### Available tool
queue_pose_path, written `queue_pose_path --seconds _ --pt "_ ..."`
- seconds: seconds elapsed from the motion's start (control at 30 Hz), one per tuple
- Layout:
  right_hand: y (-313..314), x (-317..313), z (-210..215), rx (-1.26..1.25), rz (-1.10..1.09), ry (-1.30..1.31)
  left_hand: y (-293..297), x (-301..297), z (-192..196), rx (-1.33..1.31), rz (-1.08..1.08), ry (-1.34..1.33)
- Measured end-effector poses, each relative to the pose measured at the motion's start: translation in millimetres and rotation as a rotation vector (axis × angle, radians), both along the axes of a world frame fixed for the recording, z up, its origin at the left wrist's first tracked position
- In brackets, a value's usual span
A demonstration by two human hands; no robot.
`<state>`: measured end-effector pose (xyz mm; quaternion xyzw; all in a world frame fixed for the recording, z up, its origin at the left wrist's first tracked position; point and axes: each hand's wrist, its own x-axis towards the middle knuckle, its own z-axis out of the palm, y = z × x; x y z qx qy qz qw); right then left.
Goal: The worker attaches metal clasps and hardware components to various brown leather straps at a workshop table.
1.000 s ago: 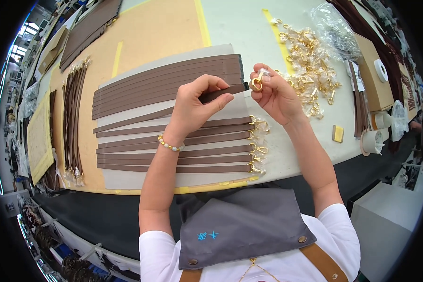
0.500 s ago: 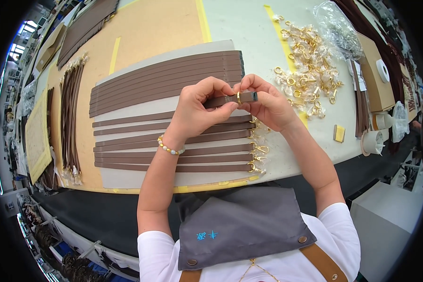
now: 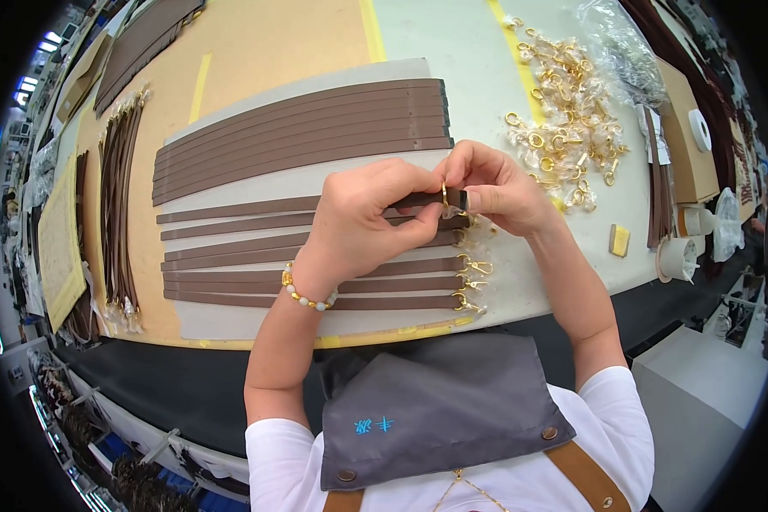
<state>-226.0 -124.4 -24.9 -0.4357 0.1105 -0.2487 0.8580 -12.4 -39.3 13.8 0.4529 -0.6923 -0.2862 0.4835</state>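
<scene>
My left hand [image 3: 363, 224] pinches the end of a brown leather strap [image 3: 230, 207] just above the table. Right beside it, my right hand [image 3: 497, 186] holds a small gold clasp [image 3: 444, 194] threaded on that strap's tip. Under both hands lie several brown straps with gold clasps fitted [image 3: 316, 282] at their right ends. Further from me lies a stack of plain brown straps [image 3: 299, 128] with no clasps, on a grey board [image 3: 256, 183].
A heap of loose gold clasps [image 3: 567, 119] lies to the right, with clear plastic bags [image 3: 623, 51] behind it. White tape rolls [image 3: 678, 256] and a small yellow block [image 3: 619, 240] sit at the right edge. More strap bundles [image 3: 119, 205] lie at the left.
My right hand brought a gold clasp from beside the heap down to the strap end. Both hands drew together and lowered toward the finished straps.
</scene>
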Motion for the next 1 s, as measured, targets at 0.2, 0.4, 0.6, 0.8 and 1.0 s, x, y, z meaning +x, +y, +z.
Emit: queue_pose_path --seconds 0.2,0.4,0.6,0.8,1.0 --pt "11 3 24 -0.042 -0.007 0.357 1 -5 -13 -0.144 0.075 -0.266" --pt "14 3 18 -0.151 -0.101 0.524 -1 -8 -14 0.037 0.014 -0.174" --pt "11 1 22 -0.120 -0.046 0.517 -3 0 -11 0.234 -0.071 -0.105" --pt "9 -1 23 -0.142 -0.010 0.504 -4 1 -13 0.247 -0.092 -0.060" --pt "10 -1 21 -0.137 -0.003 0.496 -4 1 -16 0.234 -0.090 -0.083"
